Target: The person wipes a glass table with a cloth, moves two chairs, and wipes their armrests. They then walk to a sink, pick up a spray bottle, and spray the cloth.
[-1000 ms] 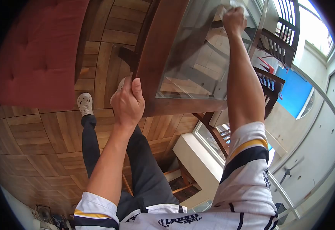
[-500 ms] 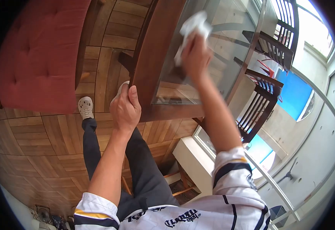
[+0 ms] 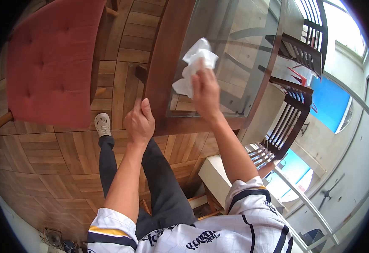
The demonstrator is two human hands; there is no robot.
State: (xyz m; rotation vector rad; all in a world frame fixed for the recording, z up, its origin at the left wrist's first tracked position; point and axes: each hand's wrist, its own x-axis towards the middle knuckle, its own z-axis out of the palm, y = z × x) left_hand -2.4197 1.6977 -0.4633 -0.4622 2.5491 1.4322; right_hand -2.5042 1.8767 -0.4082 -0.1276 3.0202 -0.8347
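Observation:
My right hand [image 3: 206, 93] presses a crumpled white cloth [image 3: 193, 64] onto the glass top of a wooden-framed table [image 3: 161, 63], near the table's front corner. My left hand [image 3: 139, 122] grips the table's wooden frame at that corner, thumb on top. The glass shows the parquet floor and table legs underneath.
A red upholstered chair [image 3: 51, 63] stands left of the table. Dark slatted wooden chairs [image 3: 290, 109] stand on the right, another at the far end [image 3: 309, 44]. My legs and one pale shoe [image 3: 103, 124] are on the parquet floor below the table edge.
My right hand has drawn the cloth back across the glass from the far side toward me. My left hand has stayed on the frame corner.

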